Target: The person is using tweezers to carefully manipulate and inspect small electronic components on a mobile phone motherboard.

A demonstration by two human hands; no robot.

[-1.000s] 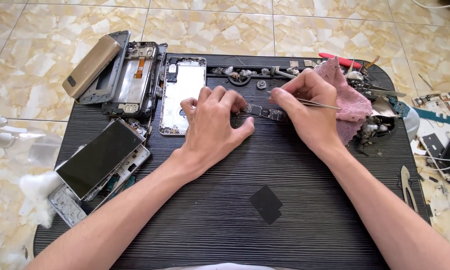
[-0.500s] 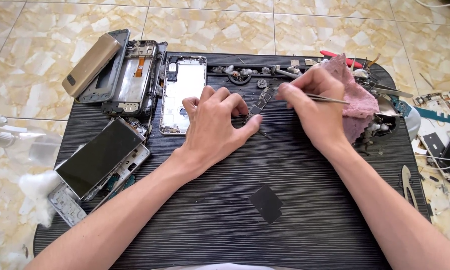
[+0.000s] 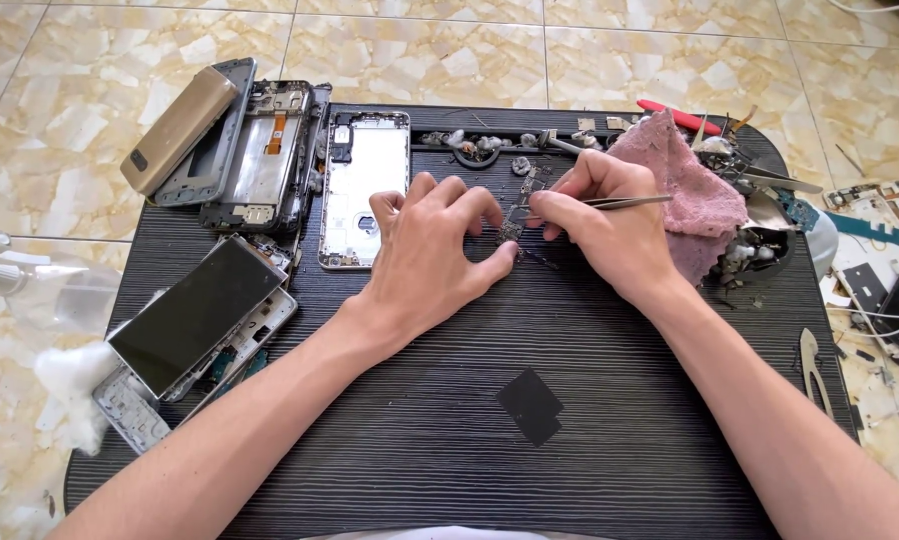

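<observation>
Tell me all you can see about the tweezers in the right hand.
The tweezers are thin, silvery and look like metal. They lie nearly level across the right hand, pinched between thumb and fingers, the rear end sticking out toward the pink cloth. The tips point left, down at a small circuit board that the left hand steadies on the dark table. The fingers hide the tips, so contact cannot be told.

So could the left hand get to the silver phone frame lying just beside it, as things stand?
Probably yes. The left hand rests on the dark mat right beside the silver phone frame, with nothing lying between them. Its fingers are pressing a small circuit board, though, so it would have to let that go.
</observation>
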